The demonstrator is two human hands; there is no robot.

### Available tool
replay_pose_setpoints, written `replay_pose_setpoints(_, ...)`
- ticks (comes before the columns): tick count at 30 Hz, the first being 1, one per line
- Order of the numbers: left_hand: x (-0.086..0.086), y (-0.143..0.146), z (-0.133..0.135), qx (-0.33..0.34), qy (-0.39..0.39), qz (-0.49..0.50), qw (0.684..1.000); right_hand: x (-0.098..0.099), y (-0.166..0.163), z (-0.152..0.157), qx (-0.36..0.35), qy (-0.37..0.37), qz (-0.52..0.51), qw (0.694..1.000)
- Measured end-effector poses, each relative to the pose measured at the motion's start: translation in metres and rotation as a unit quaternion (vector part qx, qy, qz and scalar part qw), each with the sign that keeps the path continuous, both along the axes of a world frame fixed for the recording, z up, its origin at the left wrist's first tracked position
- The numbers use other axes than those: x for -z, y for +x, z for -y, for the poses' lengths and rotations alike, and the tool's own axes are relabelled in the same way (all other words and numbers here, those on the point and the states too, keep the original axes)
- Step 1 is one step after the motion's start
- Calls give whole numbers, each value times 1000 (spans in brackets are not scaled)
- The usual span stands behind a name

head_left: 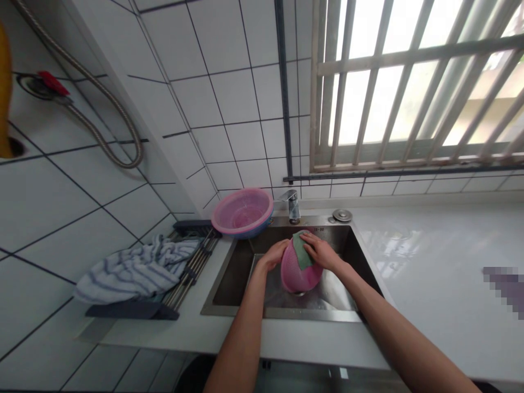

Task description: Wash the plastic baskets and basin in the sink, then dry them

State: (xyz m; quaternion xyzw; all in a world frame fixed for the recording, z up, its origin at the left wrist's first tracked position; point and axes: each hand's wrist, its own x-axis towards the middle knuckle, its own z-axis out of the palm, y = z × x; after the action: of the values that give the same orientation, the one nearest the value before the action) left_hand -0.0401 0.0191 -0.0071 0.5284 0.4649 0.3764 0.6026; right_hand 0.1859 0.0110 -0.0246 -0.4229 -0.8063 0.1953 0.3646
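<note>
A pink perforated colander (pixel 292 273) is tilted on its side over the steel sink (pixel 229 286). My left hand (pixel 275 255) grips its left edge, the fingertips hidden behind the rim. With my right hand (pixel 321 251) I press a green cloth (pixel 302 254) flat against the colander's surface. The fingers of that hand lie over the cloth's upper right part. Behind the sink stands a chrome faucet (pixel 293 207), its spout pointing left.
Pink and blue basins (pixel 242 210) sit stacked at the sink's back left corner. A striped towel (pixel 139 273) lies on a rack (pixel 192 273) at left. A drain strainer (pixel 342 215) rests behind the sink. White countertop (pixel 426 273) extends right, below a barred window (pixel 409 82).
</note>
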Motion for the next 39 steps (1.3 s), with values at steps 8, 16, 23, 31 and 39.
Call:
replay_pose_setpoints(8,0,7,-2,-83,-37,-16,996,-10,-30,23,-77,41,58,995)
replay_pose_setpoints(16,-3,1,-6,-48,15,-80,996,-20,-14,13,-79,46,37,995)
replay_pose_setpoints(23,-6,2,-7,-27,60,-110,992,-24,-25,25,-98,50,51,993)
replay_pose_setpoints(31,-1,2,-7,-27,60,-128,990,-20,-17,14,-49,32,4,998)
replay_pose_setpoints(39,5,-1,-8,-93,52,-89,990,-22,-24,22,-103,48,31,993)
